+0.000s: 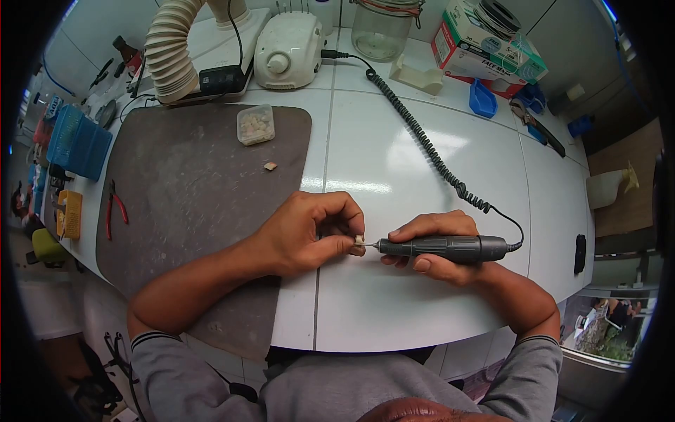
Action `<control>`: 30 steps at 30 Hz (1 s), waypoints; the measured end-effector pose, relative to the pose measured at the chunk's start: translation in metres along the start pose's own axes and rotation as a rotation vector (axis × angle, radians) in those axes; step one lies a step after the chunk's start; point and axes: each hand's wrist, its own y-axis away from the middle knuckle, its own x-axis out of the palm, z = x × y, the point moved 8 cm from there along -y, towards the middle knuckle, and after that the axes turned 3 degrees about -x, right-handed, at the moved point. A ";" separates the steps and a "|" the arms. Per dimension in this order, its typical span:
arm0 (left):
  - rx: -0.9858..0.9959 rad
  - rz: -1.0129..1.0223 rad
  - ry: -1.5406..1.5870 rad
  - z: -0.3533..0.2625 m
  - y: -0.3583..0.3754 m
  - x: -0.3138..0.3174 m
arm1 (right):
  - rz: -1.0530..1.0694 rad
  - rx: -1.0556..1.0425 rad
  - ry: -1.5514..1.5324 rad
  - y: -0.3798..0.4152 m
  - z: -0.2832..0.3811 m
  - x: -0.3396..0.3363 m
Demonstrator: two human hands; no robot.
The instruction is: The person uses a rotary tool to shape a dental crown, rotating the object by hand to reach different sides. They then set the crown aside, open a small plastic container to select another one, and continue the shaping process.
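My right hand (439, 228) is wrapped round a dark grey rotary handpiece (450, 247), whose thin metal bit points left. Between the thumb and fingers of my left hand (316, 232) is a small pale piece (359, 241), largely hidden by the fingertips. The bit's tip meets or almost meets this piece; contact cannot be made out. A coiled black cord (422, 133) runs from the handpiece's rear to a white control box (288, 53). On the brown mat lie a similar small pale piece (271, 166) and a clear tub (255, 125) of such pieces.
The brown mat (190, 183) covers the white tiled tabletop's left part, with red-handled pliers (116, 209) on it. A ribbed hose (172, 53) and a glass jar (382, 28) stand at the back. Mask boxes (485, 46), a blue scoop (482, 98) and a knife (545, 133) lie back right.
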 end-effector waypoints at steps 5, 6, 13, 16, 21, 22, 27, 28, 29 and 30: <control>0.007 0.004 -0.010 0.000 0.000 0.000 | -0.050 -0.005 -0.029 0.001 0.000 -0.002; 0.003 0.005 0.000 0.000 0.000 0.000 | -0.046 -0.002 -0.032 0.001 -0.001 -0.002; -0.017 -0.006 -0.042 0.001 0.000 -0.001 | -0.048 0.004 -0.024 0.001 0.001 -0.002; -0.014 -0.011 -0.068 0.001 0.000 -0.001 | -0.042 -0.015 -0.014 0.001 0.001 -0.002; 0.018 -0.016 -0.076 0.000 0.000 -0.001 | -0.057 -0.028 -0.036 0.001 0.000 -0.002; 0.017 -0.016 -0.083 -0.001 0.000 -0.002 | -0.057 -0.030 -0.040 0.001 0.000 -0.002; 0.015 -0.022 -0.077 0.000 0.000 -0.002 | -0.048 -0.011 -0.049 0.001 0.000 -0.004; 0.010 -0.024 -0.084 0.000 0.000 -0.002 | -0.041 -0.031 -0.039 0.001 0.000 -0.003; 0.004 -0.025 -0.090 0.000 0.000 -0.003 | -0.035 -0.049 -0.028 0.001 0.000 -0.003; 0.004 -0.023 -0.088 -0.001 0.000 -0.002 | -0.052 -0.023 -0.043 0.002 -0.001 -0.004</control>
